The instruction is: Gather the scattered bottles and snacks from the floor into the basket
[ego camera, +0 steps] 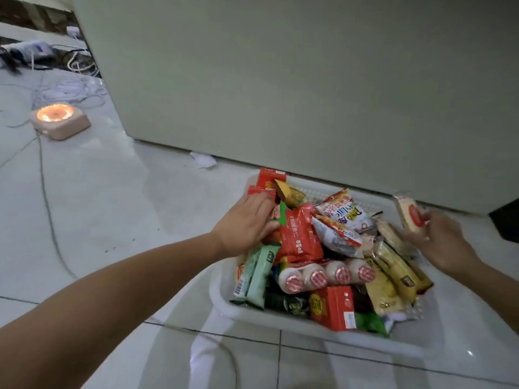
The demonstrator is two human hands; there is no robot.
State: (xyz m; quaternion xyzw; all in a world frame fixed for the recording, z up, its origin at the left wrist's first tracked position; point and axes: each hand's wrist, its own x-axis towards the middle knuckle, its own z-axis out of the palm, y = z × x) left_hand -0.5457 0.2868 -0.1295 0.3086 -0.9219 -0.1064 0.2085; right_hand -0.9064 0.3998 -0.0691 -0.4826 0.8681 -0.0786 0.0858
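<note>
Far left on the floor (118, 220): a small square box with a glowing orange top (59, 121), and loose cables (45, 175) running past it. A scrap of paper (203, 160) lies by the foot of the grey cabinet (309, 80).

I see the left hand (247, 223) lying on the pile at the basket's far-left corner. Its fingers are stretched out flat, gripping nothing, with the tips against the red boxes (271, 178).

The white basket (252, 311) sits on the floor tight against the cabinet, heaped full. Inside, from the left: a green packet (254, 276), a red packet (299, 237), a row of small bottles (328, 275) lying on their sides with foil caps toward me, another red box (334, 307) at the near rim, and yellow packets (393, 273) along the right side.

The right hand (441, 240) is over the basket's right edge. Its fingers pinch a pale snack pack (410, 213) with a red round label, held clear above the pile. That frame area is motion-blurred.
</note>
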